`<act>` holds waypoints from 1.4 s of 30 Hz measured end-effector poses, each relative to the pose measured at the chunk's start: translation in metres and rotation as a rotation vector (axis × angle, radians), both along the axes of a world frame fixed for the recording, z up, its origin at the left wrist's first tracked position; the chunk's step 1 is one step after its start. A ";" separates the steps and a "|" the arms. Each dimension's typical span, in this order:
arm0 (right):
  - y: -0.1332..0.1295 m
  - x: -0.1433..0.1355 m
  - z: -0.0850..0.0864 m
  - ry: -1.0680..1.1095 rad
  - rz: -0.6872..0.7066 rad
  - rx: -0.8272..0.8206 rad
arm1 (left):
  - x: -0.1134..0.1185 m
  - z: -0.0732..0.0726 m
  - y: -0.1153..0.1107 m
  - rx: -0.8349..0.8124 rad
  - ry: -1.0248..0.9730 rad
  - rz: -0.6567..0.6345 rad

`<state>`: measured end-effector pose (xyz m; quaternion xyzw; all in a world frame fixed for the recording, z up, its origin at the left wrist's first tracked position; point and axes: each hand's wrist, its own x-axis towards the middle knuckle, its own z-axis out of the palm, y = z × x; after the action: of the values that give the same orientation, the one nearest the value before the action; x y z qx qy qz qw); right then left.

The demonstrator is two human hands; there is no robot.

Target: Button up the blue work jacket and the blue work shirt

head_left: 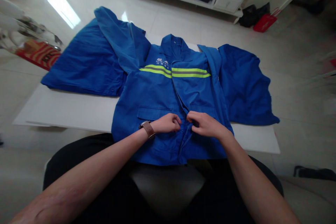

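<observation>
A blue work jacket (154,94) lies front up before me, its collar pointing away and a yellow-and-grey reflective band across the chest. Low on its front opening, my left hand (170,123) is closed with curled fingers at the placket edge; a watch with a brown strap is on that wrist. Just across the opening, my right hand (201,123) pinches the edge of the other front flap. The upper part of the placket lies partly parted. Fingertips of both hands are largely hidden, and any button between them is too small to make out.
The jacket rests on a white table (78,110). Folded blue garments lie at left (89,59) and right (243,87). A red-striped paper bag (39,53) stands at the far left. Beyond the floor are a white cabinet (228,2) and a red bag (265,22).
</observation>
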<state>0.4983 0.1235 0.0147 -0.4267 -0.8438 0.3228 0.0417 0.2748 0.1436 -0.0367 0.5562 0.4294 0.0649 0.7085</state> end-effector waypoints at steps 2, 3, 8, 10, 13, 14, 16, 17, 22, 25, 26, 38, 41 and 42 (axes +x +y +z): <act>0.001 0.004 0.001 -0.008 -0.013 -0.003 | 0.000 -0.006 -0.002 0.202 0.093 -0.024; 0.001 0.005 0.001 0.000 -0.017 -0.007 | 0.001 -0.009 -0.005 0.296 0.134 -0.046; 0.002 0.007 0.001 0.074 0.003 -0.121 | 0.013 -0.019 -0.023 0.574 0.256 -0.167; 0.003 0.006 0.001 0.088 0.014 -0.151 | 0.019 -0.020 -0.029 0.629 0.289 -0.183; 0.003 0.003 0.000 0.079 0.006 -0.134 | 0.025 -0.021 -0.034 0.666 0.314 -0.229; 0.003 0.001 0.000 0.075 0.007 -0.128 | 0.027 -0.020 -0.036 0.674 0.324 -0.246; 0.003 0.000 -0.001 0.075 0.025 -0.131 | 0.028 -0.018 -0.037 0.680 0.348 -0.267; 0.003 0.000 -0.001 0.078 0.037 -0.134 | 0.028 -0.017 -0.037 0.673 0.361 -0.272; 0.006 0.013 -0.001 0.043 0.051 -0.158 | 0.019 -0.007 -0.026 0.576 0.321 -0.220; 0.006 0.016 -0.003 0.008 0.020 -0.187 | 0.012 -0.003 -0.017 0.554 0.208 -0.101; 0.006 0.015 -0.003 0.012 0.010 -0.186 | 0.010 -0.002 -0.016 0.527 0.166 -0.067; 0.001 -0.010 -0.012 0.086 -0.108 -0.148 | 0.008 0.000 -0.016 0.314 0.009 0.019; 0.001 -0.011 -0.014 0.095 -0.134 -0.116 | 0.008 -0.005 -0.015 0.284 -0.002 0.037; 0.001 -0.012 -0.015 0.101 -0.131 -0.102 | 0.008 -0.007 -0.015 0.262 -0.006 0.042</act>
<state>0.4867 0.1241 -0.0003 -0.4659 -0.7933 0.3829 0.0836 0.2826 0.1288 -0.0439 0.6347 0.4267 0.1368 0.6296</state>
